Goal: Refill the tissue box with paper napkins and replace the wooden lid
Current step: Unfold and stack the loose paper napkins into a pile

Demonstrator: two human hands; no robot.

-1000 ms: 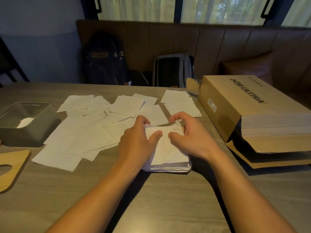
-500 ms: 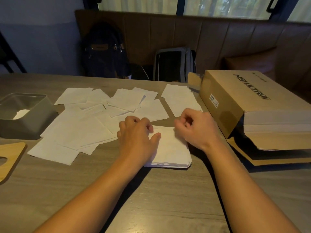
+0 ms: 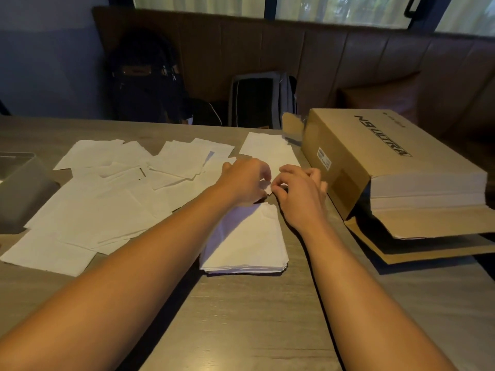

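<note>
Stack (image 3: 249,245) of white paper napkins lies on surface (image 3: 241,317), near centre, edges roughly squared. Both hands are at the far end of the stack, close together, fingers curled. Left hand (image 3: 245,180) and right hand (image 3: 301,195) each pinch a small raised bit of white napkin (image 3: 268,187) at the fingertips; the two pinches almost touch. Cannot tell whether this napkin is the top sheet of the stack or a separate one, since the hands cover the join.

Loose napkins (image 3: 107,204) are spread flat and overlapping over the left half of the surface, from near left to far centre, with a few more just far of the hands. Tissue box (image 3: 26,194), grey and open-topped, sits at the left edge of view, just beside the loose spread; its contents are not visible from this angle.

Cardboard box (image 3: 361,156), brown with a printed top, is on the right, its open end toward the near side with white contents showing. The right hand is near it, not touching. Beyond the surface, a black backpack (image 3: 146,84) and a grey backpack (image 3: 263,100) stand against a brown bench (image 3: 348,62).
</note>
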